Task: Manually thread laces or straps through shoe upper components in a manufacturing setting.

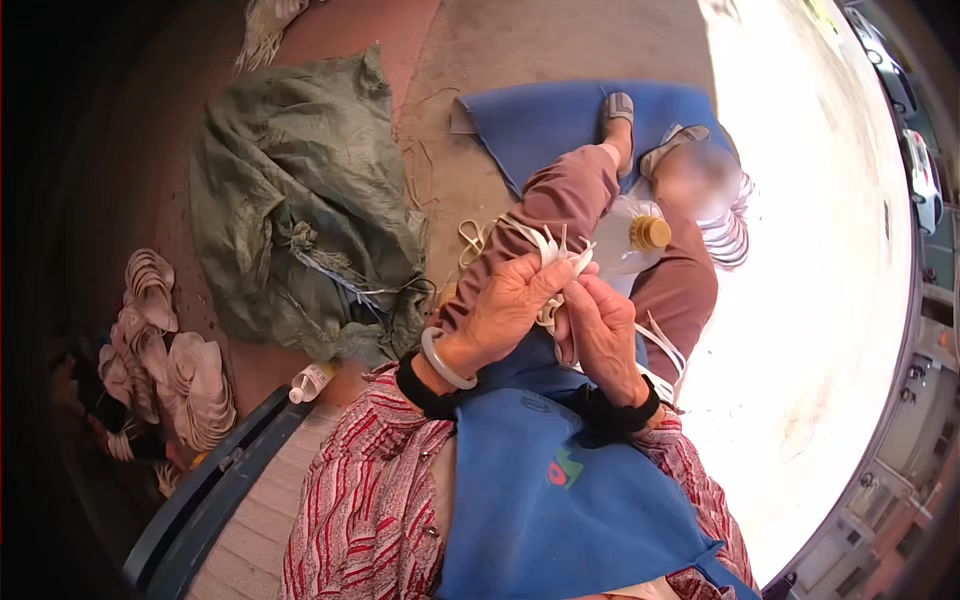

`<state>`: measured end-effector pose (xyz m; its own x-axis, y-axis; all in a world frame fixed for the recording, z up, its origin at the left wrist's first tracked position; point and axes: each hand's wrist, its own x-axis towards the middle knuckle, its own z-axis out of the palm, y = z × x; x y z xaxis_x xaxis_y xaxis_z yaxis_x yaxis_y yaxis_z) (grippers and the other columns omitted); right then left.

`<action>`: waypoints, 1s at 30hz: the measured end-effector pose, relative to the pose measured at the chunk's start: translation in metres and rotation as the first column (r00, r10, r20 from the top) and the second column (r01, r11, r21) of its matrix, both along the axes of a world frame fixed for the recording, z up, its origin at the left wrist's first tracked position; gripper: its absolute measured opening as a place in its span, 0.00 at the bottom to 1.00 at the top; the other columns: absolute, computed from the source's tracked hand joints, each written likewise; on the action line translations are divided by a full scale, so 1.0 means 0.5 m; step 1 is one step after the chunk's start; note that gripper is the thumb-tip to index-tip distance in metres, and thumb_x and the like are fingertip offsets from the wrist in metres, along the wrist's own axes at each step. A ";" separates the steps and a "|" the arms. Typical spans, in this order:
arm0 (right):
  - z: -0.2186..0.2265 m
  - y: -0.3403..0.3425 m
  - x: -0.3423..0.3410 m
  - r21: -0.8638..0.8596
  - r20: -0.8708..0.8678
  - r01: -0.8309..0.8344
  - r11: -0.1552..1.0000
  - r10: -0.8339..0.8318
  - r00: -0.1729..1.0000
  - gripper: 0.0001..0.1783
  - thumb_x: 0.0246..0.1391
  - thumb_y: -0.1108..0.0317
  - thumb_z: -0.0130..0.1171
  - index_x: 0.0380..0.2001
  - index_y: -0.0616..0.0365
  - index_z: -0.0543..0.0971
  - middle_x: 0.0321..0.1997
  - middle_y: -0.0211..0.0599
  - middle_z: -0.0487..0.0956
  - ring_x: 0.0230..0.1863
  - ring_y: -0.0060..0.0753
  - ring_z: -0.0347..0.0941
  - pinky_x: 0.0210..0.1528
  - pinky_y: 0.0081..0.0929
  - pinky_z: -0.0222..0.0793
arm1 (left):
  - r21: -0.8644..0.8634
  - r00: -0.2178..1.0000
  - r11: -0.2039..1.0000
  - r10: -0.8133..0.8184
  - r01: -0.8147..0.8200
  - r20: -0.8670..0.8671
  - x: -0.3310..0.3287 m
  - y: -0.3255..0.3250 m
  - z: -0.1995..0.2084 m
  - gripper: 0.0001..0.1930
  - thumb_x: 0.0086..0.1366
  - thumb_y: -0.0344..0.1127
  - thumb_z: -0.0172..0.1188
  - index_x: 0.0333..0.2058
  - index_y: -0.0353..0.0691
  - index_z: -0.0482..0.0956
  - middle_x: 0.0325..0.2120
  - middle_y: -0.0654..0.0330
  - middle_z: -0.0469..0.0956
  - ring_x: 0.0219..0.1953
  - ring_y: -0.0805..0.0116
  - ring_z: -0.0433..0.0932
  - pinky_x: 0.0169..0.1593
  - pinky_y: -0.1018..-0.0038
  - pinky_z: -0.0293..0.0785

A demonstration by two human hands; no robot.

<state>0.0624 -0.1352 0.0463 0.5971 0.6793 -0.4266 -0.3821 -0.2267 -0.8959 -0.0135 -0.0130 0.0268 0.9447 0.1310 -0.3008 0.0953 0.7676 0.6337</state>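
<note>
- The white strips are up at the fingertips, right between the two hands and above the person's lap.
- Both hands touch them, so neither one is nearer. The left hand is on their left side, and the right hand is on their lower right side.
- The left hand is pinched small, with its thumb pressing the strips against its fingers.
- The right hand is curled up too. Its thumb and finger pinch the same bunch from below. Its other fingers are tucked in, so I can't tell if they hold more.
- The strips' loose ends point up and away from the person's tummy, a bit spread out, like grass.
- A big clear bottle with a yellow cap is just past the hands, a little to the right.
- The blue apron has a little green and red picture on it. I can't read any words there.
- The small bottle on the left has a label, but it's too tiny to read.
</note>
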 end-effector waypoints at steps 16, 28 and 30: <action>0.003 -0.128 0.062 0.069 0.366 0.077 0.995 -0.098 0.926 0.12 0.63 0.65 0.52 0.36 0.64 0.80 0.29 0.27 0.74 0.28 0.15 0.67 0.32 0.15 0.64 | 0.442 0.996 0.896 -0.014 0.052 -0.090 0.048 -0.063 0.015 0.17 0.73 0.41 0.46 0.46 0.32 0.75 0.32 0.64 0.77 0.34 0.80 0.74 0.41 0.80 0.73; -0.017 -0.131 0.075 0.263 -0.260 0.276 0.924 -0.208 0.943 0.13 0.60 0.66 0.58 0.43 0.63 0.78 0.24 0.23 0.75 0.22 0.09 0.66 0.24 0.09 0.61 | 0.491 0.960 0.827 -0.206 0.275 -0.191 0.054 -0.066 0.033 0.14 0.72 0.41 0.46 0.39 0.35 0.75 0.18 0.70 0.67 0.19 0.84 0.63 0.22 0.84 0.60; -0.012 -0.133 0.076 0.262 -0.242 0.294 0.919 -0.232 0.942 0.12 0.59 0.67 0.58 0.43 0.63 0.77 0.25 0.24 0.76 0.22 0.09 0.67 0.25 0.09 0.62 | 0.446 0.961 0.855 -0.197 0.265 -0.194 0.058 -0.071 0.033 0.15 0.73 0.42 0.46 0.39 0.36 0.75 0.17 0.70 0.67 0.18 0.84 0.63 0.22 0.84 0.60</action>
